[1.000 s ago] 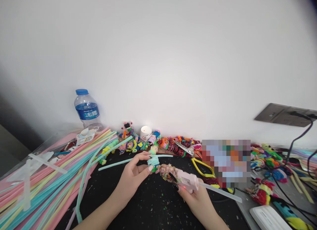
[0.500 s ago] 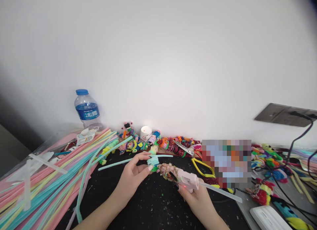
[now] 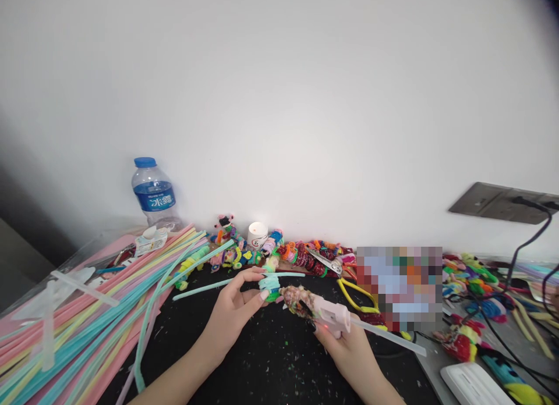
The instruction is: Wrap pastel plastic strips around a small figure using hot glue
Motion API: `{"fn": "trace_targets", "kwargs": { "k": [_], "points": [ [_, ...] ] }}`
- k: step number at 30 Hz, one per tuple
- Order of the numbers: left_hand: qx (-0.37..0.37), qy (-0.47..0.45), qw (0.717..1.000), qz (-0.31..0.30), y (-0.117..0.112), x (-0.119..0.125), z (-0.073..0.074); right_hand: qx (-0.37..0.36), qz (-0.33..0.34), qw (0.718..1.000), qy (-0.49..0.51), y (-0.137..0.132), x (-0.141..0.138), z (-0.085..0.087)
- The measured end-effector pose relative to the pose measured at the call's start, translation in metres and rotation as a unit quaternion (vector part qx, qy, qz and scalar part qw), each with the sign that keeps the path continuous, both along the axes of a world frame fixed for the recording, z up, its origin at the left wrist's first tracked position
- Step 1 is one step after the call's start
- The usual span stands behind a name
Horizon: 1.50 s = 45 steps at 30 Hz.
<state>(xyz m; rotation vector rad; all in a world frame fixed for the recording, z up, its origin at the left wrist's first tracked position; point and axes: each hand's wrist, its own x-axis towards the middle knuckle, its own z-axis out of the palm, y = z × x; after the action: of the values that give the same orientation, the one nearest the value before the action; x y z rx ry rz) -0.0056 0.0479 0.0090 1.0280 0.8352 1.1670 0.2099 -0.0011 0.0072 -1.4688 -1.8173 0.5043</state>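
My left hand (image 3: 238, 300) pinches a small pipe-cleaner figure (image 3: 269, 284) wound in light aqua, blue and green. A loose aqua pipe cleaner (image 3: 203, 290) sticks out to the left of it, and a short end points right. Wrapped round a pale pink glue gun (image 3: 329, 315) is my right hand (image 3: 347, 350). The gun's front is crusted with multicoloured fuzz, and its nozzle is at the figure's right side; whether they touch I cannot tell. A clear glue stick (image 3: 391, 337) juts from its back, and a small red light glows near the grip.
Bundled pastel pipe cleaners (image 3: 100, 312) cover the left side, with a water bottle (image 3: 154, 192) behind. Finished fuzzy figures and a paper cup (image 3: 257, 234) line the wall. Yellow-handled scissors (image 3: 358, 294) lie right of centre. Black cables (image 3: 515, 265) and a white box (image 3: 474, 383) are at far right.
The glue gun has shifted very slightly at the figure's right side. My left hand keeps its hold on the figure, almost unmoved.
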Motion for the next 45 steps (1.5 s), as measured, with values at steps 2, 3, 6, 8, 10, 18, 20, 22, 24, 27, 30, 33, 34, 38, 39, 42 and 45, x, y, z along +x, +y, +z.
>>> {"fn": "trace_targets", "kwargs": {
  "k": [2,3,6,8,10,18,20,22,24,27,30,33,34,38,39,42,45],
  "points": [
    [-0.002,0.002,1.000,0.003,0.0006,0.0001,-0.0001,0.000,-0.002,1.000,-0.002,-0.0004,-0.0001,-0.0001],
    [-0.002,0.002,1.000,0.005,0.0009,0.0002,-0.0002,0.000,-0.004,1.000,-0.002,-0.0005,-0.0001,-0.0002],
    [0.002,0.005,1.000,0.009,0.0015,0.0003,-0.0007,0.003,-0.010,1.000,-0.005,0.0001,0.0005,-0.0004],
    [0.002,0.007,1.000,0.009,0.0016,0.0003,-0.0004,0.011,-0.016,1.000,-0.006,0.0003,0.0011,-0.0010],
    [0.002,0.006,1.000,0.007,0.0014,0.0006,0.0002,0.020,-0.017,1.000,-0.002,0.0000,0.0015,-0.0017],
    [0.005,0.003,1.000,0.000,-0.0014,0.0016,0.0014,0.003,-0.053,0.999,-0.008,-0.0022,0.0010,-0.0046],
    [0.004,0.003,1.000,0.000,-0.0014,0.0018,0.0023,0.002,-0.054,0.999,-0.006,-0.0015,0.0007,-0.0049],
    [0.004,0.004,1.000,0.002,-0.0014,0.0019,0.0035,0.005,-0.041,0.999,-0.004,-0.0011,0.0004,-0.0045],
    [0.001,0.004,1.000,0.004,-0.0017,0.0021,0.0047,0.011,-0.036,0.999,0.000,-0.0014,0.0001,-0.0036],
    [-0.005,0.006,1.000,0.005,-0.0021,0.0021,0.0056,0.013,-0.034,0.999,0.008,-0.0023,-0.0002,-0.0015],
    [-0.009,0.006,1.000,0.008,-0.0021,0.0018,0.0052,0.009,-0.026,0.999,0.026,-0.0024,-0.0006,0.0008],
    [-0.007,0.002,1.000,0.005,-0.0016,0.0010,0.0042,0.006,-0.030,0.999,0.039,-0.0015,-0.0006,0.0010],
    [-0.006,0.002,1.000,0.003,-0.0015,0.0008,0.0040,0.005,-0.032,0.999,0.041,-0.0011,-0.0004,0.0005],
    [-0.004,0.005,1.000,0.004,-0.0009,0.0005,0.0040,0.001,-0.022,0.999,0.035,0.0000,-0.0002,-0.0008],
    [-0.005,0.005,1.000,0.006,-0.0007,0.0006,0.0039,0.001,-0.016,0.999,0.033,0.0001,-0.0004,-0.0004],
    [-0.005,0.005,1.000,0.009,-0.0004,0.0010,0.0032,0.006,-0.009,1.000,0.027,0.0005,-0.0011,0.0020],
    [-0.001,0.000,1.000,0.013,-0.0005,0.0008,0.0026,0.009,-0.008,1.000,0.004,0.0011,-0.0007,0.0041]
  ]
}}
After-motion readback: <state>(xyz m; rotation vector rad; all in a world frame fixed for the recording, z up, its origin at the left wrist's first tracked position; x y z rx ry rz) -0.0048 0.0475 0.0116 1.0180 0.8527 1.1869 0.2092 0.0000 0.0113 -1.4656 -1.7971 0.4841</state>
